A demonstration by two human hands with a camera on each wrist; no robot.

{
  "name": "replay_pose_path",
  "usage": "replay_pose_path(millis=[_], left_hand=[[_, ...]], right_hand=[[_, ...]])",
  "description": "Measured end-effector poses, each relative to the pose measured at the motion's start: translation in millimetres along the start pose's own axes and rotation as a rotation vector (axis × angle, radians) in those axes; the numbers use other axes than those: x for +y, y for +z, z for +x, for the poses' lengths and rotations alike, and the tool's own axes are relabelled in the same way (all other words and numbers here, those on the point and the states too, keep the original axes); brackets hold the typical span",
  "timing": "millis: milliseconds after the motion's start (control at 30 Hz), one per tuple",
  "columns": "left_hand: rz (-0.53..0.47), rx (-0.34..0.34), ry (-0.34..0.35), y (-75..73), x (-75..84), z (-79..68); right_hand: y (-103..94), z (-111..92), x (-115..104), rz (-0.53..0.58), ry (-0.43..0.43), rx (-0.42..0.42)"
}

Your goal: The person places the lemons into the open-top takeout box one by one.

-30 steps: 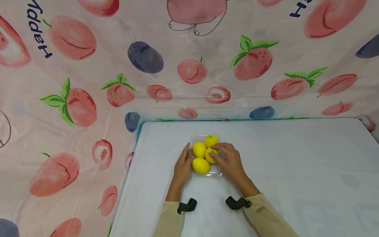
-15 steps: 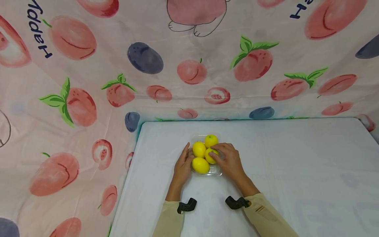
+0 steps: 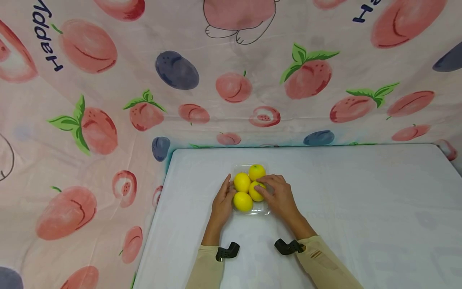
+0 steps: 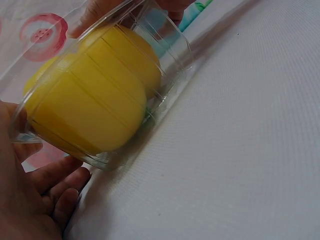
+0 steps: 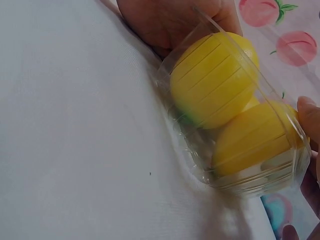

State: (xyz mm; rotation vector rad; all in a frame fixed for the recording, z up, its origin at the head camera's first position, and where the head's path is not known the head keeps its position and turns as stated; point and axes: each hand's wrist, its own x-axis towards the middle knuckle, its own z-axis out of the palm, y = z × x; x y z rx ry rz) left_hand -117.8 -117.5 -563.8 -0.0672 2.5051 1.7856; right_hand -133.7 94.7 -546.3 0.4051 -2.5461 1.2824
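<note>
A clear plastic container [image 3: 262,209] stands on the white table with several yellow lemons in it. My left hand [image 3: 221,204] holds the container's left side, thumb at the rim and fingers along the outer wall [image 4: 55,176]. Thumb and forefinger of my right hand [image 3: 282,196] grip the lemon [image 3: 255,193] at the middle right, inside the container. The nearest lemon [image 3: 243,202] lies by my left thumb, another lemon [image 3: 242,182] is behind it, and a further lemon [image 3: 257,172] sits at the far end. Through the ribbed wall, lemons [image 5: 215,82] show in the right wrist view.
A white-covered table [image 3: 361,208] extends widely to the right. Behind it and at the left hangs a pink cloth [image 3: 202,72] printed with fruit. A black camera mount [image 3: 228,251] is on the left wrist, and another black mount [image 3: 288,247] on the right.
The lemons have shifted slightly left in the container; the nearest one has turned and looks rounder. Both hands stay in nearly the same place.
</note>
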Motion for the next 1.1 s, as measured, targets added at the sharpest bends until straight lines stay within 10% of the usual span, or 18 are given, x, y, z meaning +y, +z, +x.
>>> replay_pose_path(millis=[533, 1100], left_hand=[[-0.028, 0.01, -0.004, 0.9, -1.1, -3.9], [-0.103, 0.06, -0.023, -9.1, 1.8, -5.1]], right_hand=[[-15.9, -8.7, 1.0, 0.2, 0.114, -0.048], [-99.9, -20.5, 43.6, 0.212, 0.173, 0.06]])
